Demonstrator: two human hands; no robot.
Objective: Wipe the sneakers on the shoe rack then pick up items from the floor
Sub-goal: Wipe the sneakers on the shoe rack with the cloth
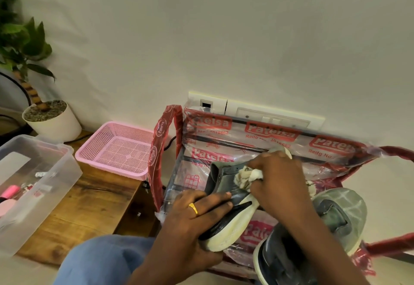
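I have the sneaker (224, 184) tipped on its side over the shoe rack (224, 148). My left hand (197, 215) has its fingers (215, 197) wrapped round the pale sole, and my right hand (275, 181) has its fingers bunched tight on the cloth (246, 178), which is pressed to the dark upper.

If I rub too hard, I judge the shoe could twist out of that left grip, since I hold it only at one end. The plastic cover (268, 137) underneath looks slick and could slide or tear if I lean on it. The second sneaker (331, 215) lies just beside my right forearm, near the rack's edge, and a wide stroke could knock it to the floor.
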